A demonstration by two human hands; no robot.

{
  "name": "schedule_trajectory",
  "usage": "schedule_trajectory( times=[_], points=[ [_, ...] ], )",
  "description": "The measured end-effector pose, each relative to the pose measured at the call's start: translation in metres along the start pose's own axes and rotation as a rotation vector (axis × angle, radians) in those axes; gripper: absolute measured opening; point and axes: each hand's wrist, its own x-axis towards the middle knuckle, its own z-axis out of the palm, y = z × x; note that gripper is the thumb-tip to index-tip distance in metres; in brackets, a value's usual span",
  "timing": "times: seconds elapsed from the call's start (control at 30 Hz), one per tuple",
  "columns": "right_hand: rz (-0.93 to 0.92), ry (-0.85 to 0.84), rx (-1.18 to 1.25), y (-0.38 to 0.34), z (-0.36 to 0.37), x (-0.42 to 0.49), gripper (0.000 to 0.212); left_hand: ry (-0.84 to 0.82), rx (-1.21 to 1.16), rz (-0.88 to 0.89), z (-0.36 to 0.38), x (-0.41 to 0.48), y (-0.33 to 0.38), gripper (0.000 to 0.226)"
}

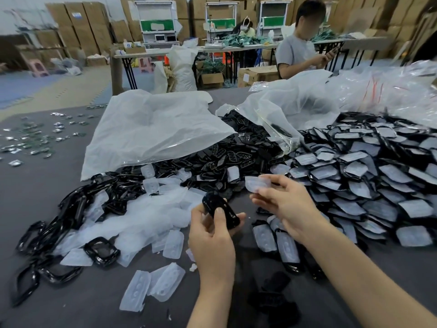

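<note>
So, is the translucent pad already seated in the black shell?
No, the right hand pinches the translucent pad apart from the black shell held in the left hand.

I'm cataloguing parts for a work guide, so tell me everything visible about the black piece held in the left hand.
The black shell is a glossy, elongated piece with rounded ends, hard plastic by its look, light glinting along its upper edge. It tilts from upper left to lower right above the grey table. The left hand grips it, thumb across its top face, fingers curled beneath. The right hand, pinching a translucent pad, is apart from it. Its underside is hidden.
</note>
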Motion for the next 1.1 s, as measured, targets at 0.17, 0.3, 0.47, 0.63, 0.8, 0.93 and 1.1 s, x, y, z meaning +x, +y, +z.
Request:
schedule_trajectory(
  times=[0.17, 0.3, 0.47, 0.63, 0.8, 0.93, 1.1],
  points=[
    [-0.010, 0.017, 0.072, 0.009, -0.021, -0.030, 0.008, -0.264, -0.091, -0.074, 0.004, -0.007, 0.002, 0.019],
    [-0.088, 0.036, 0.012, 0.006, -0.024, -0.037, 0.007, -0.417, -0.050, -0.135, 0.005, -0.010, 0.002, 0.021],
    [-0.092, 0.045, -0.067, 0.006, -0.023, -0.040, 0.007, -0.464, -0.042, -0.151, 0.004, -0.010, 0.004, 0.024],
    [-0.083, -0.028, -0.129, 0.005, -0.025, -0.044, 0.016, -0.470, -0.022, -0.173, 0.003, -0.010, -0.003, 0.025],
    [-0.080, -0.069, -0.197, -0.003, -0.029, -0.041, 0.016, -0.462, -0.042, -0.161, 0.005, -0.006, -0.002, 0.026],
    [-0.064, -0.057, -0.155, -0.008, -0.030, -0.041, 0.025, -0.493, -0.042, -0.180, 0.006, -0.007, 0.001, 0.023],
    [0.069, -0.196, -0.040, -0.006, -0.030, -0.043, 0.019, -0.571, -0.087, -0.251, 0.002, -0.008, 0.003, 0.023]
  ],
)
